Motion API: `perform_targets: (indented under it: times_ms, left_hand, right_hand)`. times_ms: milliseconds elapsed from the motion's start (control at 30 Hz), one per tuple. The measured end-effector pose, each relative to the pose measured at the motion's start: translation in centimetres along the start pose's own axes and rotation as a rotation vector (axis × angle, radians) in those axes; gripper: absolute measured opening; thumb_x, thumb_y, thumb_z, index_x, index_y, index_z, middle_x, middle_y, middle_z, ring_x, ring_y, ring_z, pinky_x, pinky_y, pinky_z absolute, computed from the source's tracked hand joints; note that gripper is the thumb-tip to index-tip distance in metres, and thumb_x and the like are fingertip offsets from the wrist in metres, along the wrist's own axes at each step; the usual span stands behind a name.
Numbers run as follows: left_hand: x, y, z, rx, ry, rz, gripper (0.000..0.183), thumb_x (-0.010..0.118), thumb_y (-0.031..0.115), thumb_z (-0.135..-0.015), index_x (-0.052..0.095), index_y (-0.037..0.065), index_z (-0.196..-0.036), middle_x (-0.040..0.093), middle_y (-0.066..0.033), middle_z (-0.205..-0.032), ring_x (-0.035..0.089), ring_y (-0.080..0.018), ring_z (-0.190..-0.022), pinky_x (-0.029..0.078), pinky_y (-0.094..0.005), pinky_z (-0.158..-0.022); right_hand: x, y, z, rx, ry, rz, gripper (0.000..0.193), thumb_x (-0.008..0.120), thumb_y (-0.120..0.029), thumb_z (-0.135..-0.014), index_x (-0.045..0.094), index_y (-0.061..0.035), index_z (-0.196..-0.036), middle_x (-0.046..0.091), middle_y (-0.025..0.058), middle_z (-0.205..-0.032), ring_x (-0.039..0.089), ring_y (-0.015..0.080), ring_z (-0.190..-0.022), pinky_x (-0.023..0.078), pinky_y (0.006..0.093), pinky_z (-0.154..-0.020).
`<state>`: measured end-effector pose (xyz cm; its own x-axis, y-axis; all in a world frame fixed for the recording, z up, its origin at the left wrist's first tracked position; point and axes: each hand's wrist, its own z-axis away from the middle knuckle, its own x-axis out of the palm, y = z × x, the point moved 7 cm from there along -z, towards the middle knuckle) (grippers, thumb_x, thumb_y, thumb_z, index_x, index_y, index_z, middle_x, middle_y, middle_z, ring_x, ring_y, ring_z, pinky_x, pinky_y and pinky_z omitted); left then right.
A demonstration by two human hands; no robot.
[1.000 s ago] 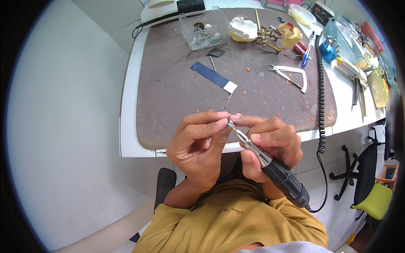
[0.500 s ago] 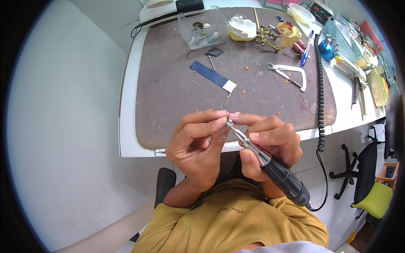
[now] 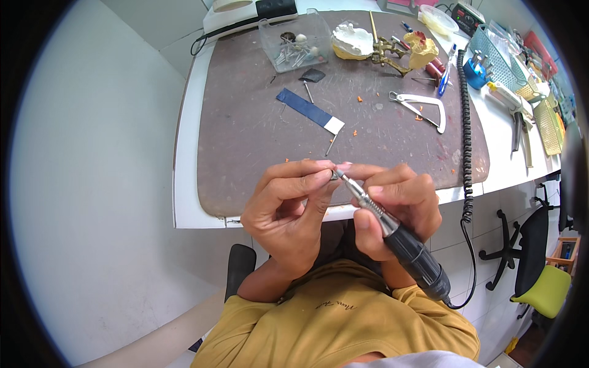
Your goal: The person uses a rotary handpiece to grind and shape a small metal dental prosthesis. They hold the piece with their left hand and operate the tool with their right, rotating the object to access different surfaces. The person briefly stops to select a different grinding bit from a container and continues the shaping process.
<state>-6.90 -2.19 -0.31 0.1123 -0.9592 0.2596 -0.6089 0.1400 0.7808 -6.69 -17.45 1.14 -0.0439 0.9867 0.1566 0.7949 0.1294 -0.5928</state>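
Between its fingertips my left hand [image 3: 288, 208] pinches a small metallic piece, perhaps a dental crown [image 3: 334, 175], mostly hidden by the fingers. My right hand [image 3: 402, 205] is wrapped round a rotary handpiece [image 3: 408, 248] with a silver nose and black body. The handpiece's tip meets or nearly meets the small piece; the exact contact is too small to tell. My right index finger reaches across to the left fingertips. Beyond the hands lie a strip of blue articulating paper [image 3: 300, 107] with a white end and a thin bur [image 3: 331, 145].
A clear box of burs [image 3: 293, 52] stands at the far left of the brown mat [image 3: 245, 135]. Right of it are a plaster dental cast [image 3: 353, 42] on a brass articulator [image 3: 388, 55] and a metal caliper [image 3: 429, 101]. A coiled black cord [image 3: 466, 135] runs down the right side.
My right hand and the handpiece have shifted slightly, with the tip now a little higher and further right against the small piece. My left hand stays nearly still.
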Motion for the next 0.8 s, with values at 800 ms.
perform_targets:
  times_ms: [800]
  left_hand:
    - [-0.08,-0.26,-0.04,-0.072,0.011,0.040,0.019,0.070,-0.012,-0.084,0.068,-0.001,-0.100,0.069,-0.0186,-0.104,0.069,-0.0239,-0.098,0.055,-0.0306,-0.084]
  right_hand:
    - [0.40,-0.50,-0.27,-0.021,-0.118,0.107,0.030,0.075,-0.004,-0.081,0.053,0.0027,-0.101,0.062,0.0171,-0.080,0.072,0.0387,-0.088,0.060,0.0468,-0.081]
